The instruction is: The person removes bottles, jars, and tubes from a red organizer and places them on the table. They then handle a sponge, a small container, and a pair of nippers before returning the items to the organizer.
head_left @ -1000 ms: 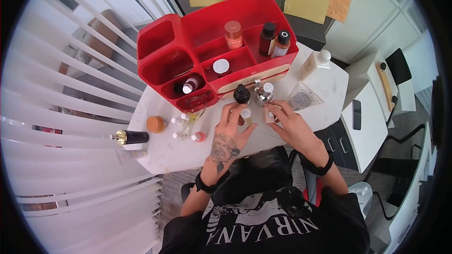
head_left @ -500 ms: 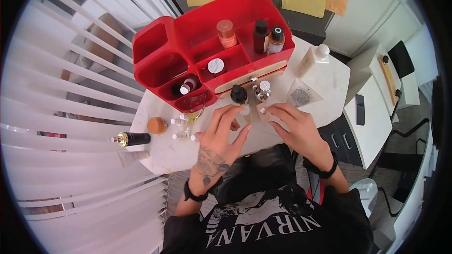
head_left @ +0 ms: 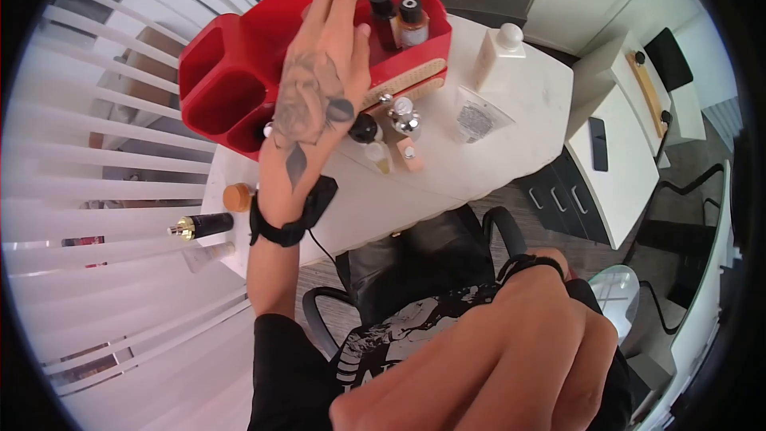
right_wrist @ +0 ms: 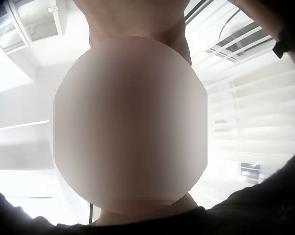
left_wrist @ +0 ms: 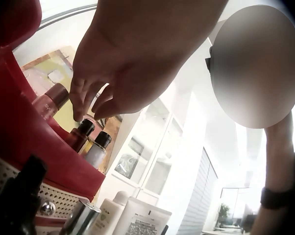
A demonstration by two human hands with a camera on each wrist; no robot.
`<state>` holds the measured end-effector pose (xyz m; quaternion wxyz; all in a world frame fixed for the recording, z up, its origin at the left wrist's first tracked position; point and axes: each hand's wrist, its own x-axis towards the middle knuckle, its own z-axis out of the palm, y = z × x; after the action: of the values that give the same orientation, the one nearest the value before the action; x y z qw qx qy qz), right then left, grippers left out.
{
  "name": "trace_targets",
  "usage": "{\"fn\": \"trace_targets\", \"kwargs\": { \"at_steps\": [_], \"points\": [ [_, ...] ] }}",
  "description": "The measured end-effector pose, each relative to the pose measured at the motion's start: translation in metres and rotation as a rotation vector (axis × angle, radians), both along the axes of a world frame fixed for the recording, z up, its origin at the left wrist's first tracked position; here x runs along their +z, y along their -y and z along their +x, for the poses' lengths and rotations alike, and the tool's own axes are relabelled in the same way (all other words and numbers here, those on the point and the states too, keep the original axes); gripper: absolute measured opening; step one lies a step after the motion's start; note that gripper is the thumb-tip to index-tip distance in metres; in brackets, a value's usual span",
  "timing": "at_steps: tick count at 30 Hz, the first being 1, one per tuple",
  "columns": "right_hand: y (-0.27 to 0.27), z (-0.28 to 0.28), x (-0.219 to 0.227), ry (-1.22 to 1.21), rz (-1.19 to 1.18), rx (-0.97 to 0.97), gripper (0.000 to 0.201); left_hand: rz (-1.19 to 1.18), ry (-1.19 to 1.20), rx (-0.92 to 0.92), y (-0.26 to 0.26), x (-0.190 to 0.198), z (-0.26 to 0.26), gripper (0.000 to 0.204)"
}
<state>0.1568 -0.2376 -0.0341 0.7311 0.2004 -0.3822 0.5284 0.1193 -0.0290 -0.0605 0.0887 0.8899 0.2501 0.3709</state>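
Observation:
My left hand (head_left: 319, 64) reaches over the red organizer (head_left: 251, 40), its back to the head camera. In the left wrist view its fingers hang loosely, nothing between them, close to a pink bottle with a reddish cap (left_wrist: 49, 105). Just right of the fingers stand a dark black-capped bottle (head_left: 384, 25) and an amber one (head_left: 412, 28), both in the organizer. My right hand (head_left: 495, 343) is raised large and close before the head camera, in front of my chest; its fingertips are out of frame. Before the organizer stand a small yellowish bottle (head_left: 380, 161) and a pink bottle (head_left: 410, 156).
A black-topped bottle (head_left: 364, 128) and a silver bottle (head_left: 405, 117) stand at the organizer's drawer front. A white bottle (head_left: 495, 64) and a labelled tube (head_left: 477, 118) are at right. An orange jar (head_left: 237, 197) and a black-and-gold bottle (head_left: 207, 226) are at left.
My left hand has left the small yellowish bottle and moved up over the organizer. My right hand has left the pink bottle and come back up close to the head camera.

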Motion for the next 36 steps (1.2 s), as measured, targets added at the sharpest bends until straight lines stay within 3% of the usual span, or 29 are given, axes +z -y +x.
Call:
{"fn": "trace_targets", "kwargs": {
  "at_steps": [3, 4, 6, 9, 11, 13, 15, 17, 19, 21, 22, 25, 26, 29, 30, 32, 33, 34, 36],
  "points": [
    [-0.002, 0.027, -0.007, 0.212, -0.097, -0.1, 0.025, 0.127, -0.035, -0.036, -0.018, -0.008, 0.012, 0.036],
    [-0.004, 0.045, -0.008, 0.33, -0.151, -0.185, 0.024, 0.052, -0.065, -0.061, -0.017, -0.004, 0.015, 0.035],
    [-0.01, 0.084, -0.004, 0.646, -0.291, -0.421, 0.024, -0.1, -0.07, -0.1, -0.017, 0.001, 0.019, 0.032],
    [-0.025, 0.125, 0.02, 1.218, -0.493, -0.95, 0.026, -0.041, -0.123, -0.104, -0.028, -0.002, 0.019, 0.032],
    [-0.047, 0.128, 0.035, 1.503, -0.589, -1.146, 0.027, 0.058, -0.005, -0.084, -0.036, -0.017, 0.022, 0.03],
    [-0.077, 0.137, 0.022, 1.644, -0.498, -1.35, 0.03, 0.069, 0.016, -0.044, -0.033, -0.014, 0.023, 0.03],
    [-0.112, 0.155, -0.03, 1.644, -0.21, -1.593, 0.033, 0.047, 0.148, 0.002, -0.024, -0.002, 0.014, 0.027],
    [-0.12, 0.155, -0.03, 1.682, -0.218, -1.612, 0.034, -0.017, 0.26, 0.079, 0.0, 0.021, -0.011, 0.027],
    [-0.13, 0.153, -0.031, 1.706, -0.226, -1.609, 0.033, -0.23, 0.474, 0.137, 0.031, 0.036, -0.04, 0.026],
    [-0.135, 0.153, -0.032, 1.716, -0.247, -1.59, 0.031, -0.315, 0.495, 0.176, 0.068, 0.034, -0.074, 0.025],
    [-0.137, 0.156, -0.026, 1.763, -0.19, -1.495, 0.03, -0.346, 0.407, 0.225, 0.084, 0.03, -0.09, 0.026],
    [-0.14, 0.156, -0.018, 1.867, -0.209, -1.45, 0.03, -0.418, 0.128, 0.287, 0.121, 0.0, -0.126, 0.03],
    [-0.145, 0.16, -0.027, 1.806, -0.286, -1.331, 0.027, -0.474, 0.107, 0.267, 0.129, -0.016, -0.13, 0.03],
    [-0.127, 0.15, 0.002, 1.826, -0.286, -1.402, 0.022, -0.539, 0.033, 0.208, 0.138, -0.061, -0.127, 0.029],
    [-0.114, 0.139, 0.015, 1.713, -0.187, -1.559, 0.02, -0.515, 0.024, 0.191, 0.139, -0.073, -0.124, 0.029],
    [-0.094, 0.15, 0.005, 1.513, -0.372, -1.628, 0.024, -0.471, 0.016, 0.17, 0.138, -0.094, -0.115, 0.029],
    [-0.077, 0.14, 0.011, 1.345, -0.359, -1.714, 0.017, -0.472, 0.032, 0.161, 0.138, -0.102, -0.112, 0.029],
    [-0.051, 0.123, 0.014, 1.332, -0.501, -1.781, 0.018, -0.475, 0.046, 0.149, 0.137, -0.109, -0.108, 0.029],
    [-0.002, 0.105, 0.003, 1.473, -0.453, -1.812, 0.027, -0.418, 0.052, 0.121, 0.137, -0.118, -0.1, 0.031]
  ]
}}
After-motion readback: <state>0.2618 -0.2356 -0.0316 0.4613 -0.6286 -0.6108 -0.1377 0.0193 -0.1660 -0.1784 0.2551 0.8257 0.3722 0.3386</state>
